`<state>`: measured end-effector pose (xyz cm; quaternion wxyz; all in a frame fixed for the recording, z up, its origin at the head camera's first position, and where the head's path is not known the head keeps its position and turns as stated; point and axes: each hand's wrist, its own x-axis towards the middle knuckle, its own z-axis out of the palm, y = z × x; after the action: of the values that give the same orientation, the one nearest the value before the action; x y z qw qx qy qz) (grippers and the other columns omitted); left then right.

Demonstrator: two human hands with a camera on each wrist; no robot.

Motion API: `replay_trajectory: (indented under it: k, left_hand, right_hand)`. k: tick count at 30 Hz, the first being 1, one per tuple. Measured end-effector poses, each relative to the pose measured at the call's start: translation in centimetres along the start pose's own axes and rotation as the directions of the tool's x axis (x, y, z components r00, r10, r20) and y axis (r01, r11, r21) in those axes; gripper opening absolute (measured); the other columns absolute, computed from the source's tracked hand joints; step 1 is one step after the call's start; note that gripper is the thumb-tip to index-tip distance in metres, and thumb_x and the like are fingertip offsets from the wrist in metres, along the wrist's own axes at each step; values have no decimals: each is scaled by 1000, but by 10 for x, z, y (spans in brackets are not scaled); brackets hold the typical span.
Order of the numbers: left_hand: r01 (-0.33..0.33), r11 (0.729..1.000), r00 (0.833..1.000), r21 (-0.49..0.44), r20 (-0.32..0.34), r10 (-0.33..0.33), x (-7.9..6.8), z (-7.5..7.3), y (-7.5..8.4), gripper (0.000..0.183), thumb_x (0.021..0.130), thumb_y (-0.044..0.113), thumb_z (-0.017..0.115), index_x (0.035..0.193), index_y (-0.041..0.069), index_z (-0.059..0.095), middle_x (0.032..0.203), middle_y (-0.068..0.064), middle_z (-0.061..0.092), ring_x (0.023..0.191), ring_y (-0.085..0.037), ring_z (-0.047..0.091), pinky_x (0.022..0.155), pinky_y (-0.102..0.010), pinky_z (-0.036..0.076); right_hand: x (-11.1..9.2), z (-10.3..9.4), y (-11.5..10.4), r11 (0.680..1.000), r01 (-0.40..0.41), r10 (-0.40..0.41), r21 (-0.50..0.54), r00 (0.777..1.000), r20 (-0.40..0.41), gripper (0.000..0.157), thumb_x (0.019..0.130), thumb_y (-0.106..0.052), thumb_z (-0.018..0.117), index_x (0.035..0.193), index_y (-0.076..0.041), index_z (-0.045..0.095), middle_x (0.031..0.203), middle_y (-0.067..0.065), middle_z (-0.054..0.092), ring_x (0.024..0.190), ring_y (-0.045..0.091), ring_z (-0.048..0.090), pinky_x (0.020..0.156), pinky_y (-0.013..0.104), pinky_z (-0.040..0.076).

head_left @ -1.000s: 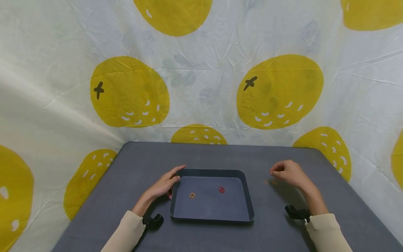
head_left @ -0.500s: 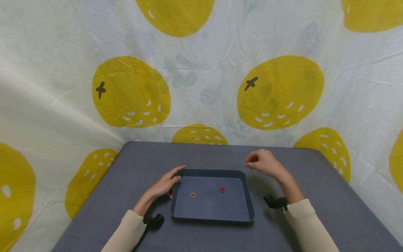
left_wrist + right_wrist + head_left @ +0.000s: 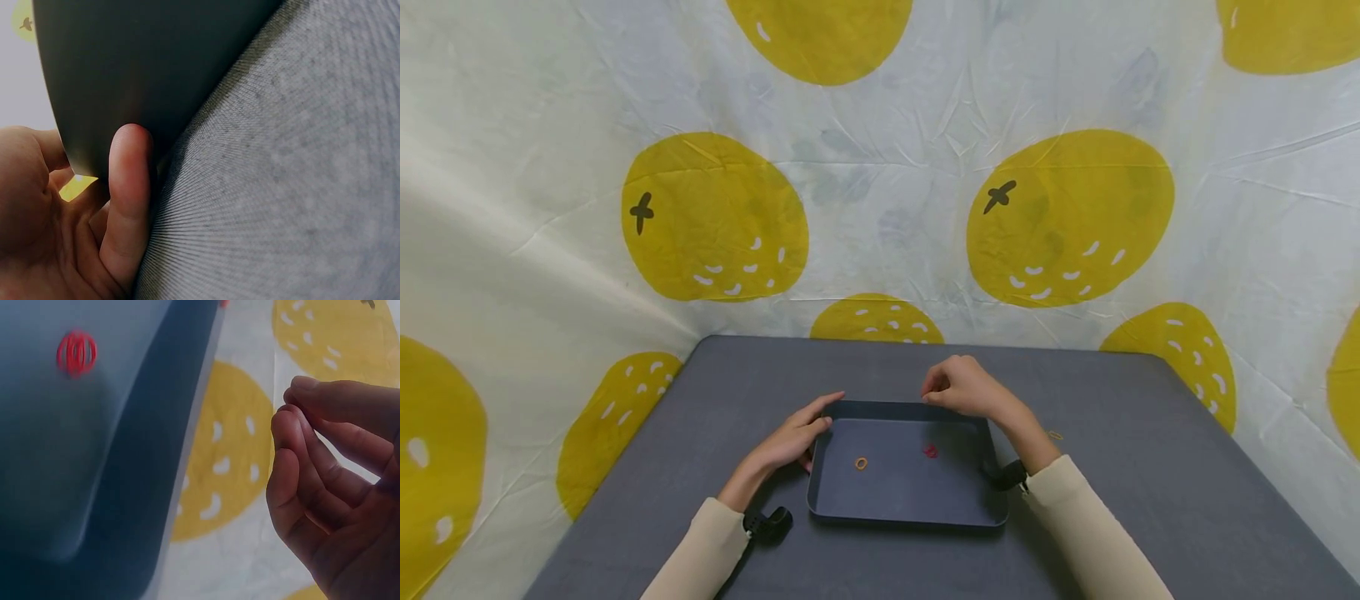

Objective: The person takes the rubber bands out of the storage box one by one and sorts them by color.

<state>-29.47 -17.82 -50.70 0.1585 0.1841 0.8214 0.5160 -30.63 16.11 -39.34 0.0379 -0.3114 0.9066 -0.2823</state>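
Note:
In the head view my left hand [image 3: 790, 440] grips the dark grey tray [image 3: 910, 524] at its far left corner. The left wrist view shows a finger [image 3: 130, 181] against the tray's outer wall. My right hand [image 3: 966, 387] is above the tray's far edge, fingers bent, thumb and fingertips together; anything small pinched there is hidden. An orange rubber band [image 3: 861, 463] lies on the left of the tray floor. Right of it, red rubber bands [image 3: 931, 451] sit in a small cluster, also seen in the right wrist view.
A yellowish rubber band [image 3: 1056, 435] lies on the grey table [image 3: 1157, 450], right of the tray and close to my right forearm. Behind the table hangs a white curtain [image 3: 887, 192] with yellow fruit prints. Each wrist wears a black camera mount.
My right hand has moved left from beside the table's rubber bands to above the tray's far edge. One of those bands is now out of sight near the right forearm. The left hand has stayed put.

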Motion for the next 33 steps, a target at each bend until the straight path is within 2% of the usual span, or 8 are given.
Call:
replay_trajectory:
  k: [2, 11, 20, 26, 33]
  left_hand:
    - [0, 1000, 1000, 0, 1, 0, 0, 0, 0, 53, 114, 23, 41, 165, 29, 29, 78, -14, 57, 44, -17, 54, 47, -39, 57]
    - [12, 1000, 1000, -12, -1, -12, 0, 0, 2, 53, 114, 22, 40, 165, 29, 29, 99, -17, 62, 46, -17, 57, 48, -39, 58]
    - [17, 1000, 1000, -14, 2, -17, 1, 0, 3, 53, 114, 22, 40, 165, 28, 29, 112, -19, 63, 45, -17, 56, 48, -40, 58]
    - [17, 1000, 1000, -12, -1, -17, 0, -1, 4, 52, 114, 23, 40, 164, 31, 30, 111, -18, 61, 46, -17, 55, 48, -40, 58]
    - [25, 1000, 1000, -17, -6, -25, 0, -1, 4, 52, 113, 24, 42, 163, 34, 32, 110, -18, 61, 45, -17, 56, 48, -39, 57]
  right_hand:
    - [5, 6, -5, 1000, 22, -22, 4, 999, 25, 9, 95, -11, 74, 95, -6, 80, 87, 0, 78, 72, 6, 65, 66, 26, 55]
    - [29, 34, -24, 996, 86, -88, 21, 988, 124, 8, 94, -11, 74, 93, -7, 80, 85, -2, 77, 71, 2, 64, 65, 20, 54]
    - [41, 64, -34, 987, 129, -148, 93, 960, 238, 7, 93, -10, 75, 97, -7, 81, 90, 0, 78, 75, 3, 68, 69, 21, 56]
    - [46, 79, -33, 985, 110, -146, 133, 942, 301, 5, 93, -9, 77, 95, -11, 81, 88, -2, 78, 74, 1, 67, 68, 20, 56]
    - [46, 88, -29, 982, 91, -141, 165, 937, 321, 9, 91, -4, 76, 92, -11, 81, 86, -2, 79, 72, 5, 69, 65, 21, 56]
